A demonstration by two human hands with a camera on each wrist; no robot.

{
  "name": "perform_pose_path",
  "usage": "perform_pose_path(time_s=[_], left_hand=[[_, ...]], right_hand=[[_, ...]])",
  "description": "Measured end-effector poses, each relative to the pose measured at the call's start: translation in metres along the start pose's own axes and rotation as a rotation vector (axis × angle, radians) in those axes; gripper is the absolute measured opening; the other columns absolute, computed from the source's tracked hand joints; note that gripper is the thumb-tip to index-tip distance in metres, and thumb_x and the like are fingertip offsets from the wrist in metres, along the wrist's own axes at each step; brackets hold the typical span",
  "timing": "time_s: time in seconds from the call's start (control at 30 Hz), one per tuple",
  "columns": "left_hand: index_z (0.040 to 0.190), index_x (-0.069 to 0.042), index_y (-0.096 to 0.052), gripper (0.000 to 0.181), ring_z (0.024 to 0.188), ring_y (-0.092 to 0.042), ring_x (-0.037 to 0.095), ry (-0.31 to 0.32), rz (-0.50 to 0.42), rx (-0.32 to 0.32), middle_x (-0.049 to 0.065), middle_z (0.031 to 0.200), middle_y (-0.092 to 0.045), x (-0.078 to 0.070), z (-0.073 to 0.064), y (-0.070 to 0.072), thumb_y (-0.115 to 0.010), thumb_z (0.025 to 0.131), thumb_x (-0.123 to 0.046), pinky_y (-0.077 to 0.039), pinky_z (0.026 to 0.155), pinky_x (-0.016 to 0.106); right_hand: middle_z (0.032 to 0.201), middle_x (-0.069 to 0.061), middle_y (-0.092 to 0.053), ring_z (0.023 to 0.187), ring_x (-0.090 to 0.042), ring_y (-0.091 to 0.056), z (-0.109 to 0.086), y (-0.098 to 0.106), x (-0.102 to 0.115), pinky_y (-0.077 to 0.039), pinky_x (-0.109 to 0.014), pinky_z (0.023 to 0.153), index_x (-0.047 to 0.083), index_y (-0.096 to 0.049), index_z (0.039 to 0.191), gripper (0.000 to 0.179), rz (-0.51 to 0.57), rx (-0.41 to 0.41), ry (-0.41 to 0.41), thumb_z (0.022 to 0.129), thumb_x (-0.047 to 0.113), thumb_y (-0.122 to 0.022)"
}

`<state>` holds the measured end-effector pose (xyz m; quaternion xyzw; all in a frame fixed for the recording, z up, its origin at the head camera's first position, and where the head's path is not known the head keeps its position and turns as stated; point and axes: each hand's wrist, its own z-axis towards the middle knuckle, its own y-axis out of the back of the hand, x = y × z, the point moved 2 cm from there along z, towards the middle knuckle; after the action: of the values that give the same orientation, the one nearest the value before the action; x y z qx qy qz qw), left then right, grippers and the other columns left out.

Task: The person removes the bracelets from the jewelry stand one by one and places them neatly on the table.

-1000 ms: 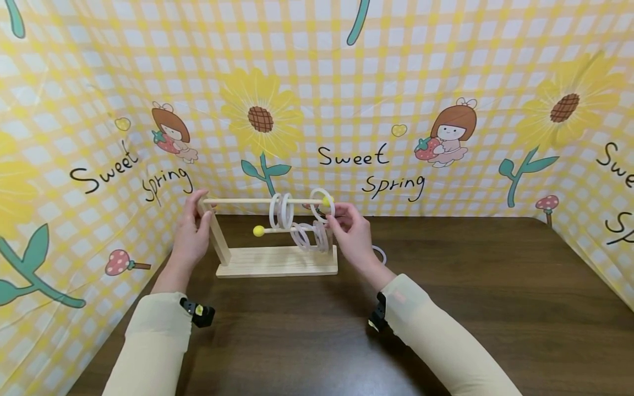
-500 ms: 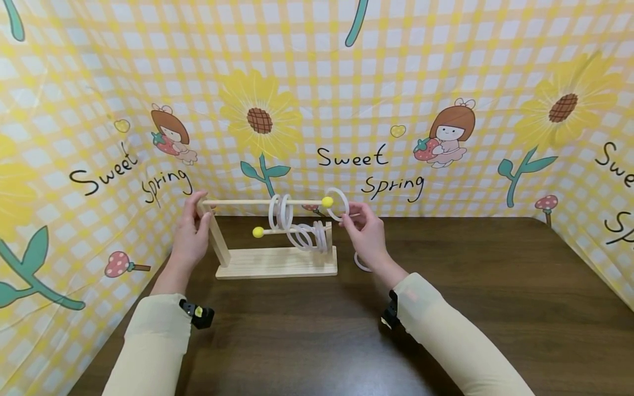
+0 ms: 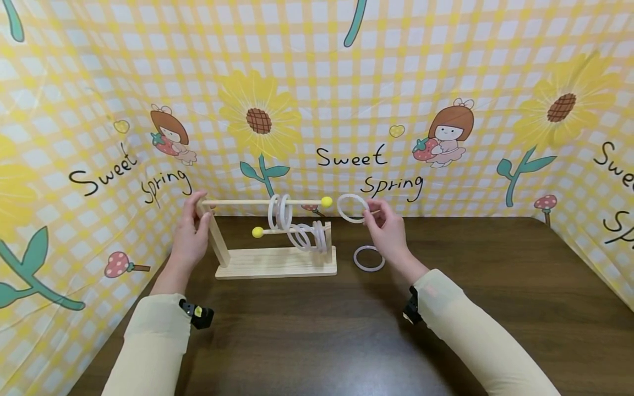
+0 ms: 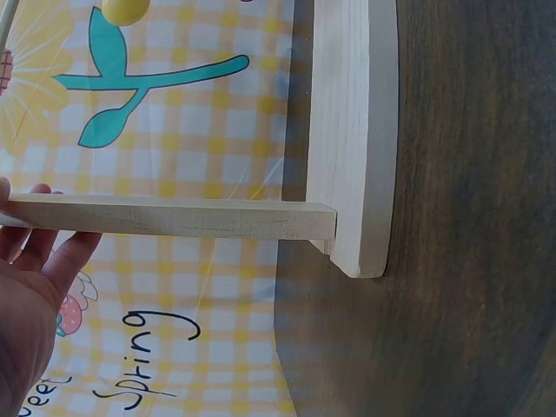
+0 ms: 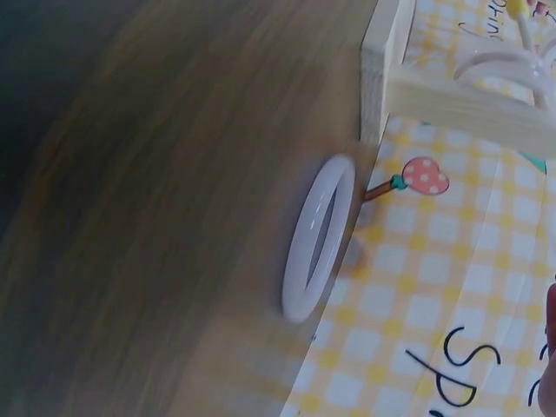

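Observation:
A wooden rack (image 3: 274,264) stands on the table, with two horizontal rods tipped by yellow balls. My left hand (image 3: 190,236) holds the top of its left post (image 4: 191,217), fingers behind and thumb in front. Between thumb and fingers, my right hand (image 3: 388,228) pinches a white ring (image 3: 349,196), held just right of the upper rod's yellow ball (image 3: 327,202) and apart from it. Several rings (image 3: 284,212) hang mid-way along the upper rod. More rings (image 3: 319,236) hang on the lower rod near the right post.
Another white ring (image 3: 370,269) lies flat on the dark wooden table (image 3: 297,335), right of the rack's base. A yellow checked cloth (image 3: 337,99) with printed sunflowers walls the table at the back and sides.
My right hand has drawn the ring rightward off the upper rod's ball end, away from the rack. The ring on the table is now uncovered. My left hand has stayed on the post.

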<state>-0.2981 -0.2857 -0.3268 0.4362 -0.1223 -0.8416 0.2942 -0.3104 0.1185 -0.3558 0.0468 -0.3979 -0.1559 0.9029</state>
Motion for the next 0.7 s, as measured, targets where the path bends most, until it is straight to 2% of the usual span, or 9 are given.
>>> perform_pose_path(time_s=[0.13,0.37,0.6,0.7], left_hand=[[0.145,-0.016,-0.036,0.044,0.097,-0.052,0.017,0.011,0.012,0.001,0.021,0.12,-0.059,0.0,0.0,0.0,-0.042,0.103,-0.004,-0.039,0.073,0.016],[0.145,-0.016,-0.035,0.044,0.098,-0.053,0.016,0.021,0.022,0.004,0.022,0.122,-0.059,-0.001,0.0,0.0,-0.042,0.103,-0.005,-0.039,0.073,0.016],[0.145,-0.017,-0.036,0.044,0.102,-0.053,0.007,0.007,0.019,0.003,0.021,0.121,-0.059,0.002,0.0,0.0,-0.042,0.103,-0.005,-0.04,0.074,0.014],[0.145,-0.016,-0.036,0.044,0.103,-0.054,0.013,-0.005,0.012,0.001,0.023,0.121,-0.059,0.002,0.0,0.0,-0.041,0.103,-0.004,-0.039,0.074,0.014]], right_hand=[[0.089,-0.015,-0.066,0.066,-0.022,-0.062,0.001,0.011,-0.006,-0.045,-0.017,0.056,-0.003,-0.061,0.109,0.017,-0.059,0.0,0.036,0.092,-0.002,-0.063],[0.086,-0.014,-0.065,0.062,-0.02,-0.06,0.002,0.035,-0.014,-0.045,-0.017,0.055,-0.003,-0.061,0.109,0.018,-0.145,0.024,0.07,0.092,-0.002,-0.063],[0.083,-0.012,-0.065,0.06,-0.016,-0.057,0.0,0.058,-0.021,-0.044,-0.021,0.055,-0.002,-0.061,0.107,0.015,-0.267,0.1,0.096,0.092,-0.001,-0.063],[0.082,-0.011,-0.065,0.062,-0.016,-0.055,-0.001,0.066,-0.025,-0.043,-0.025,0.056,-0.001,-0.061,0.105,0.013,-0.312,0.141,0.103,0.092,-0.002,-0.062]])
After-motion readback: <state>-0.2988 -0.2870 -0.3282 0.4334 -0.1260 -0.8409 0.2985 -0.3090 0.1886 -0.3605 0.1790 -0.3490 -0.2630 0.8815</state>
